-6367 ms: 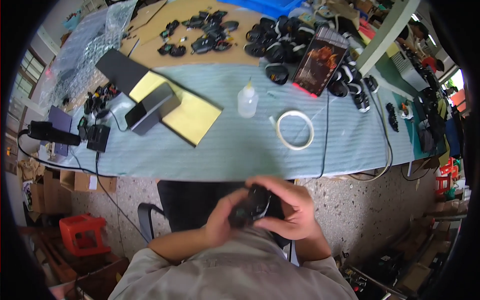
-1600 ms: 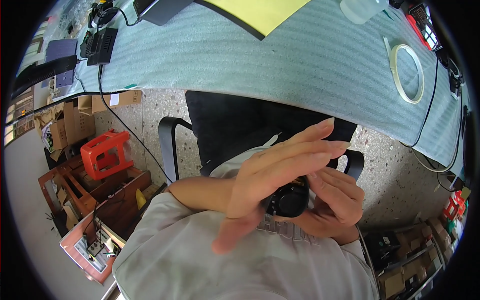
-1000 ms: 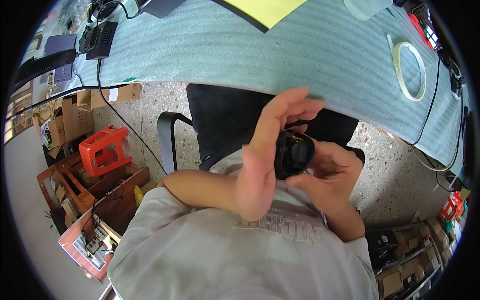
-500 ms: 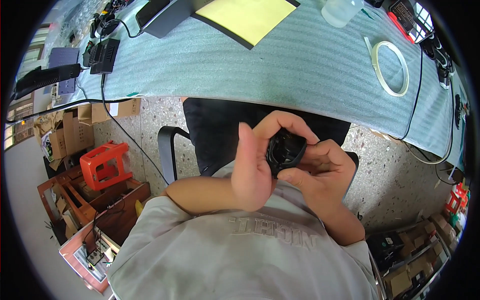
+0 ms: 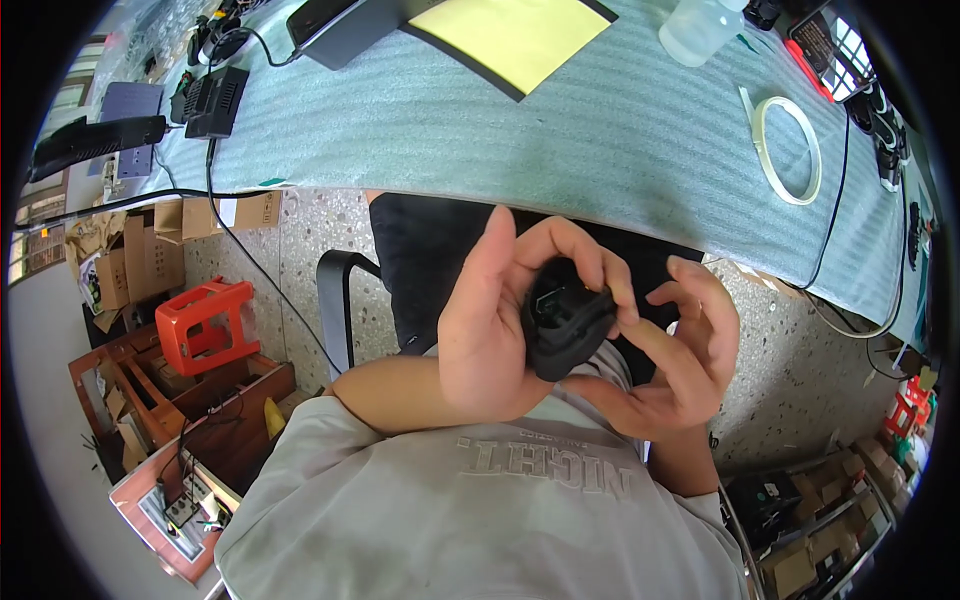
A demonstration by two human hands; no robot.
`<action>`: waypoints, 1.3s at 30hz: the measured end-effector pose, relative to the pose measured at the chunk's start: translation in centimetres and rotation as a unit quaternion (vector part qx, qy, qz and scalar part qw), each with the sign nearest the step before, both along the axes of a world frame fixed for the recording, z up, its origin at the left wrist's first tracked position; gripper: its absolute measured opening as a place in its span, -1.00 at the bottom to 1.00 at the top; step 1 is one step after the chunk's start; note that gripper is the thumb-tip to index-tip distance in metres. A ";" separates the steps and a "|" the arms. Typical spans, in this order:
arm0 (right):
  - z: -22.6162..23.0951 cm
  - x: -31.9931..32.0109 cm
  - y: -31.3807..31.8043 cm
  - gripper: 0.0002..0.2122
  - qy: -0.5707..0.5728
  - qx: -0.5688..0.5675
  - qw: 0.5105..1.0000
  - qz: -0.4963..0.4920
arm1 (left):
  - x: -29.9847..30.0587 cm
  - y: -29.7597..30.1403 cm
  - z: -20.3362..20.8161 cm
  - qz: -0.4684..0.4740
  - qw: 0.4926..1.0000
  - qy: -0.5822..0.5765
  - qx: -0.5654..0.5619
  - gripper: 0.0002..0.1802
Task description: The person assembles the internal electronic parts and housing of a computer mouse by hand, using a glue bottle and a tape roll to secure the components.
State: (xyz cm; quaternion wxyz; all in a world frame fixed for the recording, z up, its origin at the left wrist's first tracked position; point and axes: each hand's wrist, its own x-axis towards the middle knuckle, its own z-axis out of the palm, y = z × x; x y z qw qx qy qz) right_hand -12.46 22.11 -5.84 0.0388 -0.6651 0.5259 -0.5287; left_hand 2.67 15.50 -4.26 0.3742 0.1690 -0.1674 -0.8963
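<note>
Since half a second earlier, the black shell (image 5: pixel 570 335) has turned so that its hollow side shows more toward the left hand (image 5: pixel 490 345), and the fingers of the right hand (image 5: pixel 690 370) have fanned apart. The worktable (image 5: pixel 400 140), covered in pale blue-green foam sheeting, spans the top of the view. Left of the chair armrest (image 5: pixel 340 290), a red plastic stool (image 5: pixel 205 325) is near a cardboard box (image 5: pixel 155 255). On the foam lie a yellow sheet (image 5: pixel 515 45) with a dark border and, at its left, a dark grey stand (image 5: pixel 350 30). The left hand curls around the shell, fingers over its upper edge, thumb raised clear. The right hand is loosely spread, forefinger at the shell's right edge and thumb near its lower side; whether these pinch it, I cannot tell. At the table's right are a white ring (image 5: pixel 759 140) and, farther back, a translucent bottle (image 5: pixel 695 35). Smallest is the shell, held in front of the person's shirt (image 5: pixel 480 520); its shadowed inside is hard to read.
</note>
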 end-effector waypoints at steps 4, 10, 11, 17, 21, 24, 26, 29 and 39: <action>0.2 0.0 1.3 -0.48 0.036 0.015 0.999 0.030 | 0.6 -0.2 1.2 -0.038 0.999 -0.001 -0.015 -0.26; 1.6 -0.6 0.6 -0.27 0.075 -0.021 0.989 0.129 | 0.1 0.4 2.1 -0.077 0.990 -0.114 0.000 -0.35; 1.6 -0.5 0.6 -0.35 0.078 0.002 0.983 0.164 | 0.1 0.7 2.0 -0.071 0.989 -0.129 0.009 -0.36; 1.9 0.6 0.6 -0.58 -0.012 0.051 0.993 0.108 | -0.2 1.1 1.8 -0.070 0.991 -0.112 0.036 -0.37; 1.8 0.6 0.5 -0.60 0.002 0.050 0.993 0.103 | -0.7 1.9 1.0 -0.020 0.989 -0.143 -0.030 -0.37; 2.2 0.5 0.9 -0.61 -0.015 0.035 0.994 0.102 | -0.8 2.0 0.7 0.005 0.984 -0.155 -0.091 -0.37; 2.6 0.0 0.6 -0.61 -0.033 0.054 0.993 0.104 | -0.7 1.3 0.3 -0.031 0.991 -0.059 -0.113 -0.39; 2.1 -0.6 0.0 -0.55 -0.087 0.069 0.988 0.105 | -1.2 1.4 0.7 -0.047 0.989 -0.056 -0.131 -0.41; -1.0 -0.1 -0.5 -0.38 -0.390 0.113 0.889 0.212 | 0.5 -1.3 1.5 -0.149 0.769 -0.135 -0.607 0.25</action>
